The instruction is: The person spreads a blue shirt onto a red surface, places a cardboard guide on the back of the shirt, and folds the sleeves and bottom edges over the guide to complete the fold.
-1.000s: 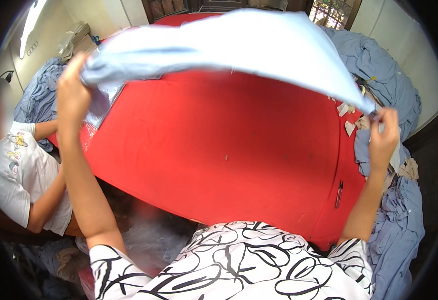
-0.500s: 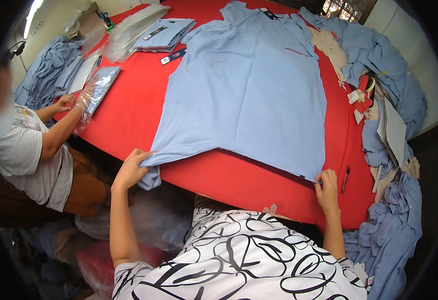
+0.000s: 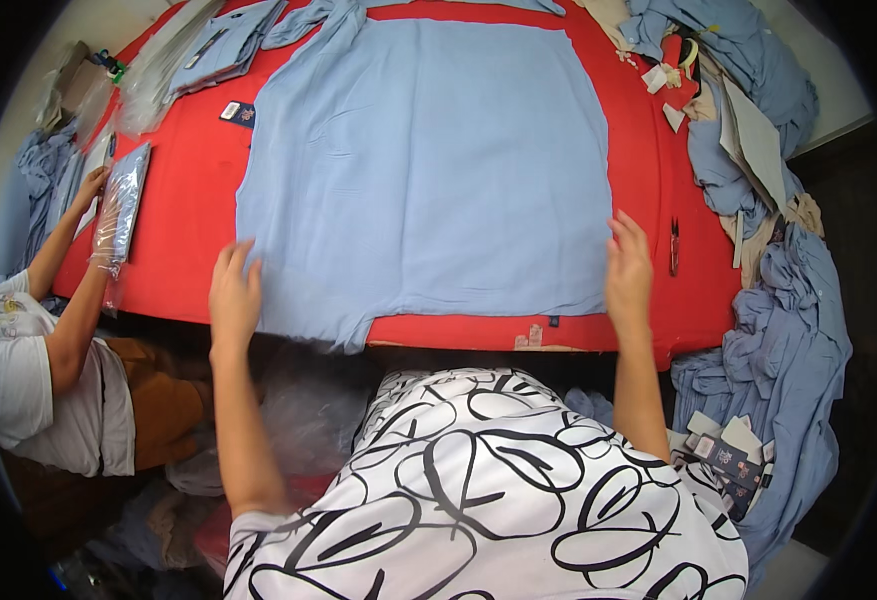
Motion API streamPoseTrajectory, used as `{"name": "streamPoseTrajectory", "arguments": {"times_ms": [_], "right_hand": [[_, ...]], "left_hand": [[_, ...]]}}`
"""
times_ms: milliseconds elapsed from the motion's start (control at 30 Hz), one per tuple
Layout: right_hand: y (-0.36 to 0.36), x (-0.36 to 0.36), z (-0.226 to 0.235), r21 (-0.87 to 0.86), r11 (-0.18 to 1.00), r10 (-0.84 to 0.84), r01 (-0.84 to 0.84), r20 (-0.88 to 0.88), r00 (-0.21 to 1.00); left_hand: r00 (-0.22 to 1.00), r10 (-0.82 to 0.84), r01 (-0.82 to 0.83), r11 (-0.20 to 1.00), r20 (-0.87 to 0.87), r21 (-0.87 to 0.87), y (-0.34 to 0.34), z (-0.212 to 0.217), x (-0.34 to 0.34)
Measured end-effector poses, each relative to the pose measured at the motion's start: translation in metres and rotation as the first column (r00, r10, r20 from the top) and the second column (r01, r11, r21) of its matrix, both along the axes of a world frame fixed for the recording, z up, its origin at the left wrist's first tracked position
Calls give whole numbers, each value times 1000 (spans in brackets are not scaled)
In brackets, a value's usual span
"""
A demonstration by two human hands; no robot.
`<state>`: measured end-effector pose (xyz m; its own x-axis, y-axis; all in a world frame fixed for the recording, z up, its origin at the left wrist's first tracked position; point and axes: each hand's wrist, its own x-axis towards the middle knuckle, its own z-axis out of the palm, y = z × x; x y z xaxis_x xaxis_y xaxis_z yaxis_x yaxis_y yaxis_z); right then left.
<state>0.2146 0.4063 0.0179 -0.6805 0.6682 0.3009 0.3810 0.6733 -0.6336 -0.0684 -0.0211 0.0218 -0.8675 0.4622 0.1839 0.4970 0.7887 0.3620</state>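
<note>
A light blue shirt (image 3: 438,170) lies spread on the red-covered table (image 3: 638,150). Its near left corner droops over the table's front edge, and a small dark label (image 3: 554,321) shows by the near right hem. Beside the shirt's left edge, my left hand (image 3: 234,298) has its fingers apart and holds nothing I can see. At the right edge hovers my right hand (image 3: 629,268), also open, fingers pointing away from me. Whether either hand touches the cloth is hard to tell. A dark hang tag (image 3: 239,113) lies left of the shirt.
At left, another person holds a folded blue garment in a clear bag (image 3: 126,205). Folded shirts (image 3: 226,45) and plastic sleeves (image 3: 163,75) lie far left. Red-handled snips (image 3: 674,246) rest at right, near heaped blue garments (image 3: 773,330). Tags (image 3: 726,455) sit at lower right.
Both hands have let go of the shirt's hem corners and moved up along its sides. The shirt's near edge has shifted, and its far part appears folded or bunched. My view has shifted too.
</note>
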Motion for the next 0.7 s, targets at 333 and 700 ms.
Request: {"name": "streamPoseTrajectory", "arguments": {"times_ms": [333, 700], "right_hand": [[-23, 28, -68, 403, 911, -229, 82, 332, 915], [-19, 37, -60, 369, 919, -275, 142, 341, 899]], "left_hand": [[967, 220, -245, 943, -132, -224, 14, -81, -20], [991, 123, -120, 992, 59, -43, 3, -48, -32]]}}
